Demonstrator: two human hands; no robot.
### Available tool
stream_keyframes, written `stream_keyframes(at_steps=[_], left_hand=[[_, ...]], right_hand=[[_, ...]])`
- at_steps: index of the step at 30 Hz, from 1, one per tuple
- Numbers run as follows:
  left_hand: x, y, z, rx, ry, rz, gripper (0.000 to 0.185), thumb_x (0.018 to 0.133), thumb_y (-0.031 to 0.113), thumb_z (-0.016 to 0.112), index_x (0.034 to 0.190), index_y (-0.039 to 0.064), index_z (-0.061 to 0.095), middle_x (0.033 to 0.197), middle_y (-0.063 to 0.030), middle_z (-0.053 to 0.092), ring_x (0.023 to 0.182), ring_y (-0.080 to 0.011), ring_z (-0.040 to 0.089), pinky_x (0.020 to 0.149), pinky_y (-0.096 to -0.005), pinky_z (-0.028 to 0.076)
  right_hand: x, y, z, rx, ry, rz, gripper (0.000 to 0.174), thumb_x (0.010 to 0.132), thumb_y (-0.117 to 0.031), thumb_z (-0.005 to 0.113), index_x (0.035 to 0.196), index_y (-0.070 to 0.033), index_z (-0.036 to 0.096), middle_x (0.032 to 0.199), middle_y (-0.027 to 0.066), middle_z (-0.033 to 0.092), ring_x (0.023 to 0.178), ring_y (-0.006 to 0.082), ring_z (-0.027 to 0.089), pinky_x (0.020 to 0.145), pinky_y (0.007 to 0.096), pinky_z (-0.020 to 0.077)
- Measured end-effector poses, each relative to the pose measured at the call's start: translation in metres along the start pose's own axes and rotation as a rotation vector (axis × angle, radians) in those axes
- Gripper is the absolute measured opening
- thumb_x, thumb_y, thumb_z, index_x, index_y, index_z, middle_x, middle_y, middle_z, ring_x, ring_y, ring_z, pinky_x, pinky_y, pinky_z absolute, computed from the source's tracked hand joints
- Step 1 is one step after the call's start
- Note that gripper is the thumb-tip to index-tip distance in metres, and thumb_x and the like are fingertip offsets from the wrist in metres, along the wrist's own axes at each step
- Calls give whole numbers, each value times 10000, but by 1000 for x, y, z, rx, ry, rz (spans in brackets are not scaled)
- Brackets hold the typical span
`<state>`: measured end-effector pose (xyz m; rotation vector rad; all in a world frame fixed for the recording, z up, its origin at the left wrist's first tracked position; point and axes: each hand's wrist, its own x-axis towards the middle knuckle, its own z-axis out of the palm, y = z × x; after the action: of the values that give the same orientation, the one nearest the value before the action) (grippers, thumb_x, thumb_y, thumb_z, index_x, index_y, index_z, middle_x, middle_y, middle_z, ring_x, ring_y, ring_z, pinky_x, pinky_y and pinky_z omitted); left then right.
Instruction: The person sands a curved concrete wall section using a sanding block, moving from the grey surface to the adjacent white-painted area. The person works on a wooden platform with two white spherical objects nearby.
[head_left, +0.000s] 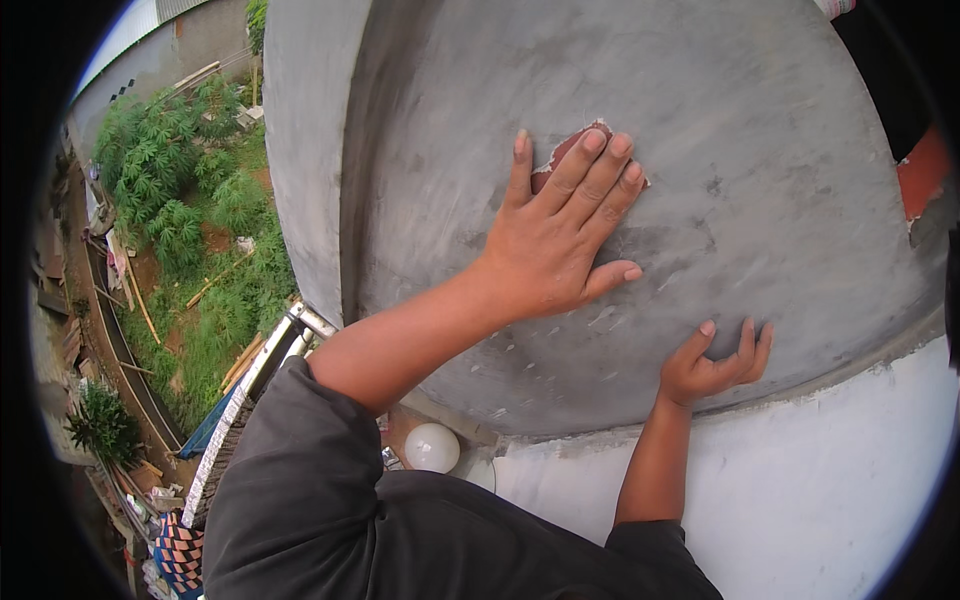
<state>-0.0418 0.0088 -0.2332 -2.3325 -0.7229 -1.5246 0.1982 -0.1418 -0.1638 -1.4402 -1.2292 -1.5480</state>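
Note:
My left hand (559, 225) lies flat over a torn piece of reddish sandpaper (559, 161), pressing it against a grey cement-coated surface (720, 127). The paper's ragged pale edges show past the fingers; the rest is under them. My thumb and little finger are spread off to the sides. Lower right, my right hand (716, 367) is raised close to the same surface, its fingers apart and slightly curled, holding nothing. I cannot tell whether its fingertips touch. Pale scuffs and darker patches mark the cement below my left hand.
A raised grey column edge (319, 150) bounds the surface at left. Below it are a white globe lamp (432, 448) and a metal-edged railing (247, 405). A white wall (795, 457) meets the cement lower right. Far down at left lies ground with green plants (161, 172).

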Motion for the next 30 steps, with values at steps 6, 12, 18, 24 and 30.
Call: stream_keyframes(at_steps=[6, 12, 18, 24, 30], left_hand=[[-66, 0, 18, -137, -120, -43, 935, 966, 662, 532, 1579, -25, 373, 1690, -260, 257, 1607, -410, 128, 1212, -727, -20], [14, -6, -3, -107, 49, -71, 920, 951, 633, 574, 1621, 42, 354, 1749, -148, 179, 1635, -310, 67, 1246, -675, -67], [-70, -11, 18, -147, -42, -118, 960, 983, 645, 546, 1624, -17, 278, 1705, -280, 196, 1615, -430, 67, 1208, -728, -36], [29, -13, -12, -91, 75, -75, 935, 954, 670, 546, 1615, 36, 358, 1742, -169, 192, 1632, -321, 79, 1243, -672, -84], [-89, -18, 20, -22, -147, -193, 1002, 949, 648, 581, 1599, -62, 303, 1677, -347, 196, 1595, -495, 86, 1201, -736, -17]], right_hand=[[1, 1, 0, -21, 4, -60, 477, 1038, -297, 616, 1362, 43, 528, 1524, 273, 407, 1409, 379, 392, 1116, 517, 385], [-1, 3, 1, -21, -6, -47, 516, 1057, -349, 594, 1388, 37, 511, 1502, 290, 420, 1405, 416, 410, 1122, 562, 366], [-1, 4, 2, 7, 11, -73, 508, 1067, -344, 585, 1386, 44, 505, 1510, 294, 405, 1412, 418, 401, 1126, 550, 366], [-1, 5, 1, -19, -5, -93, 514, 1068, -332, 588, 1395, 53, 492, 1518, 289, 392, 1409, 405, 396, 1112, 540, 374], [0, 6, 2, -13, 12, -100, 509, 1064, -324, 592, 1383, 62, 502, 1522, 284, 394, 1400, 383, 391, 1098, 527, 383]])
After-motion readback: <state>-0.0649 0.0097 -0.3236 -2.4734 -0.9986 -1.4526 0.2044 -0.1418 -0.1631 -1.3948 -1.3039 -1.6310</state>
